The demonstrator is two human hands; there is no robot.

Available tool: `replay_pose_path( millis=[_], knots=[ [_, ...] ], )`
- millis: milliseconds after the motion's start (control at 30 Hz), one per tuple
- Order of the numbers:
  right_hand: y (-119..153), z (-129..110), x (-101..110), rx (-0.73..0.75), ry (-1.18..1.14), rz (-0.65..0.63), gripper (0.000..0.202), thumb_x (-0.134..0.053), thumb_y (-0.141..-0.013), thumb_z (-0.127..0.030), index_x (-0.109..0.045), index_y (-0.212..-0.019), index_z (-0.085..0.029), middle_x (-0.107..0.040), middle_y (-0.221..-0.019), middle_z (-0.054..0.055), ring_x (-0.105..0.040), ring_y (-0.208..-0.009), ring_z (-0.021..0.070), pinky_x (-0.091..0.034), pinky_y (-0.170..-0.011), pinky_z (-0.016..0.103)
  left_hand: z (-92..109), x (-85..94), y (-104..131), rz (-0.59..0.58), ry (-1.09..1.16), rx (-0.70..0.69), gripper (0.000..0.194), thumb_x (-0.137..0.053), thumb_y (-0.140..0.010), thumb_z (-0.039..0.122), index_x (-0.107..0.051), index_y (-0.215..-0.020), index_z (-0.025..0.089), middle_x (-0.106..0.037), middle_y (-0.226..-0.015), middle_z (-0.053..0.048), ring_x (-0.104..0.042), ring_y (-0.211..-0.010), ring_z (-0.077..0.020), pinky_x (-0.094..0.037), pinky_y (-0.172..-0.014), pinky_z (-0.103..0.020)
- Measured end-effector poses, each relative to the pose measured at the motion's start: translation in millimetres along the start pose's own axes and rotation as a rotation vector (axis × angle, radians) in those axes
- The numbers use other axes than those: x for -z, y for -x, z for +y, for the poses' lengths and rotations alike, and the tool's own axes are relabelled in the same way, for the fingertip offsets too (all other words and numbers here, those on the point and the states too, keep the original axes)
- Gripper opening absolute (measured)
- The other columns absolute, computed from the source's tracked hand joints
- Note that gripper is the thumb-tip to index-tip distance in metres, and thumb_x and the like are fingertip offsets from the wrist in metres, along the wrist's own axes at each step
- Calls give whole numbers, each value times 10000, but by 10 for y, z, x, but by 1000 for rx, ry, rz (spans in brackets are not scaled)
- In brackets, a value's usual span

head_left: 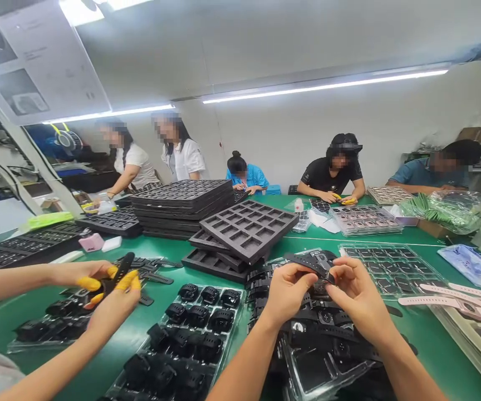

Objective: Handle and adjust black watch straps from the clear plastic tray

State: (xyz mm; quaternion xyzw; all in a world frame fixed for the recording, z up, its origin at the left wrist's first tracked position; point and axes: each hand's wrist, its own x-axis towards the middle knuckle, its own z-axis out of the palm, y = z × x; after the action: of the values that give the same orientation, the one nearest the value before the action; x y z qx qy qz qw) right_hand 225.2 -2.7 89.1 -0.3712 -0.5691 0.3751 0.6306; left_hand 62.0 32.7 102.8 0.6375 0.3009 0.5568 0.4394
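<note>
Between my hands is a black smartwatch [322, 267] with a dark strap, held up over the pile at the table's front. My left hand [285, 292] pinches the strap between thumb and fingers. On the other side, my right hand [359, 295] is closed on the watch near its strap end. Below them lie several more black smartwatches [340, 348] with straps stretched out, partly hidden by my wrists. A clear plastic tray [294, 365] sits among them. Just left, another clear tray [227, 345] carries rows of black watches with looped straps.
At left, a co-worker's hands [115, 295], with yellow finger covers, hold a black strap. Black foam trays [249, 228] are stacked in the middle. Clear trays of dark watch faces [391, 267] and pink straps [466, 303] lie right. Several people sit or stand beyond the green table [157, 292].
</note>
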Motion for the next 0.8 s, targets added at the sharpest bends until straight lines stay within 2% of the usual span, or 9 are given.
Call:
replay_pose_path(
  millis=[100, 200, 300, 367, 467, 600, 633, 700, 800],
  knots=[
    [14, -8, 54, 22, 79, -76, 552, -731, -872, -310, -537, -1388, -336, -646, -1112, 27, -620, -1019, 213, -514, -947, 365, 15, -22, 33, -100, -104, -28, 136, -734, -825, 277, -762, -888, 160, -781, -907, -77, -708, -861, -217, -573, -827, -329],
    [3, -12, 105, 28, 141, -106, 459, -775, -852, -347, -658, -1296, -331, -665, -1226, 48, -627, -1088, 251, -510, -982, 402, 13, -47, 54, -181, -71, -34, 188, -752, -839, 283, -741, -982, 162, -775, -1018, -95, -713, -975, -243, -567, -916, -365],
    [-39, -3, 160, 22, 36, -52, 299, -816, -815, -360, -761, -1102, -297, -724, -1088, 46, -670, -995, 255, -556, -901, 388, 6, -41, 49, -219, 11, -32, 264, -777, -814, 237, -704, -1054, 152, -746, -1091, -108, -697, -1034, -242, -554, -955, -369],
    [-70, 12, 198, 15, -49, 40, 295, -835, -797, -359, -772, -1078, -293, -737, -989, 33, -683, -924, 233, -573, -837, 354, 8, -28, 38, -234, -30, -14, 373, -774, -775, 140, -684, -1135, 177, -731, -1144, -88, -678, -1080, -232, -534, -991, -368],
    [-94, 42, 237, 55, -109, 146, 415, -841, -806, -331, -723, -1204, -334, -726, -930, 2, -677, -901, 193, -571, -791, 299, 10, -34, 30, -249, -129, 50, 464, -766, -732, 80, -691, -1169, 216, -737, -1147, -47, -673, -1084, -222, -524, -997, -358],
    [-77, 67, 238, 167, -106, 168, 618, -791, -869, -326, -544, -1425, -436, -673, -918, -30, -650, -754, 146, -583, -683, 276, -14, -61, 21, -161, -131, 91, 321, -779, -757, 175, -748, -1075, 201, -758, -1057, -48, -680, -978, -216, -534, -928, -335],
    [-70, 64, 235, 179, -76, 148, 597, -756, -902, -332, -526, -1440, -451, -654, -927, -29, -636, -711, 136, -581, -656, 276, -22, -58, 16, -135, -113, 94, 306, -776, -764, 193, -755, -1069, 195, -758, -1038, -54, -675, -958, -216, -533, -907, -329],
    [-64, 49, 233, 189, 30, 70, 452, -677, -963, -342, -588, -1395, -439, -611, -934, -16, -619, -678, 127, -569, -638, 275, -35, -39, 3, -115, -60, 95, 304, -769, -772, 212, -759, -1075, 186, -755, -1019, -63, -666, -935, -215, -531, -877, -324],
    [-60, 31, 242, 207, 206, -24, 224, -632, -993, -356, -747, -1184, -371, -564, -889, -2, -617, -681, 129, -539, -642, 268, -48, -2, -1, -190, -49, 83, 306, -732, -809, 215, -751, -1114, 198, -745, -1040, -65, -660, -964, -222, -523, -901, -340]
  ],
)
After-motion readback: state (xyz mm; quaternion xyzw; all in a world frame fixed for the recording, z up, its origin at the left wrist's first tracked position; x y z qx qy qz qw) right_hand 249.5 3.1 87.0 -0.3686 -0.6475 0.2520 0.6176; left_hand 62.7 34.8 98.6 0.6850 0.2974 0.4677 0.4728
